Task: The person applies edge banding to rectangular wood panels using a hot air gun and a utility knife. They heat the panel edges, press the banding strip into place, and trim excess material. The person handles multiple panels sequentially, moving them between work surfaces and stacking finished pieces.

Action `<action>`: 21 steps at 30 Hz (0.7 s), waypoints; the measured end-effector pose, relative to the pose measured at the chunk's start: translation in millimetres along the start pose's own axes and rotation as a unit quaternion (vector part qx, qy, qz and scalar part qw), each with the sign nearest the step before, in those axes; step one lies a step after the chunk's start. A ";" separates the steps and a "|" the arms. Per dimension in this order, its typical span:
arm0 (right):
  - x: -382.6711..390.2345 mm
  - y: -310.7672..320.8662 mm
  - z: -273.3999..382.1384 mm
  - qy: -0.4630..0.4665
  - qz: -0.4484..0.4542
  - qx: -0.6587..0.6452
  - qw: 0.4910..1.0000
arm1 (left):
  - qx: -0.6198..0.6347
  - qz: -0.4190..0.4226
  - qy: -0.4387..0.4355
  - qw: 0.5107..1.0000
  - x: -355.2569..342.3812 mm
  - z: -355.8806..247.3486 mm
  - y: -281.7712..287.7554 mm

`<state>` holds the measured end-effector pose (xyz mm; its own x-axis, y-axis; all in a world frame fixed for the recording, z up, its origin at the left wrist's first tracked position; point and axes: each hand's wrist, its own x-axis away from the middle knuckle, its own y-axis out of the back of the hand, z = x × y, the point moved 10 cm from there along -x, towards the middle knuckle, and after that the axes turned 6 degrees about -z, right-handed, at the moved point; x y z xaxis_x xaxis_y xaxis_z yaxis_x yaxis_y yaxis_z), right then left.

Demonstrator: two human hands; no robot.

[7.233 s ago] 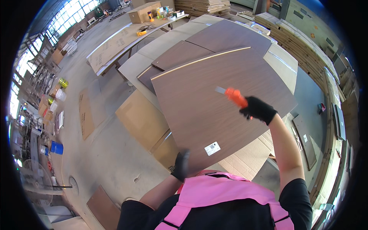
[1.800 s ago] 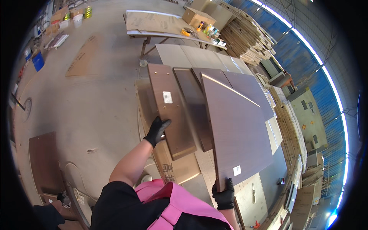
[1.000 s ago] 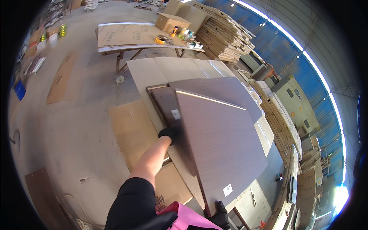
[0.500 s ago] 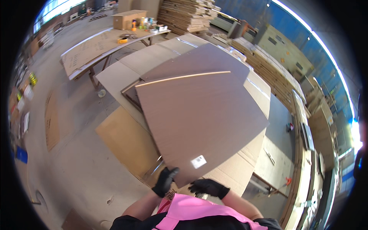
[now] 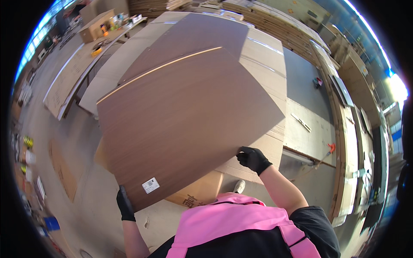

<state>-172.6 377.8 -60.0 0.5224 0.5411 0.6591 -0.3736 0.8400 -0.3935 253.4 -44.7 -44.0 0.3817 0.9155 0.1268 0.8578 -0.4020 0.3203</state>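
Note:
A large dark-brown board (image 5: 180,116) with a white label (image 5: 150,185) near its close left corner lies tilted across my view. At that corner my left hand (image 5: 125,204), in a black glove, is closed on the left edge, its fingers partly hidden behind the board. My right hand (image 5: 254,160), also gloved in black, is closed on the near edge farther right, fingertips at the rim. A pale strip runs along the board's far edge. Beyond that lies a second brown board (image 5: 206,36) on flattened cardboard (image 5: 262,64).
On the left stands a long table (image 5: 71,79) bearing a carton (image 5: 97,26) and bottles. Stacked boards (image 5: 275,23) line the back. A grey-and-white bench surface (image 5: 307,133) is at the right. Below the board sits a brown carton (image 5: 198,189), close to my shoe (image 5: 239,186).
The labelled board has swung left and come nearer, its near corner moving left. My left hand went left with it; my right hand moved up and right along its near edge.

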 end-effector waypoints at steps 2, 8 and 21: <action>5.6 8.7 -1.8 -0.013 -0.039 -0.021 0.999 | -0.101 -0.011 0.029 0.994 -6.0 9.2 6.7; 30.5 85.2 40.2 0.092 -0.058 -0.002 0.994 | -0.458 -0.130 -0.211 0.854 41.7 -87.6 -46.2; 64.1 416.3 16.8 0.153 -0.289 -0.196 0.924 | -0.493 0.133 -0.474 0.718 156.4 -195.4 -420.6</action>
<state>-307.5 761.4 -170.7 0.7631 -0.0673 0.6428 0.3106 0.9103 -0.2734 -115.0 270.2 24.6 0.9499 0.2009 -0.2393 0.2294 0.0719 0.9707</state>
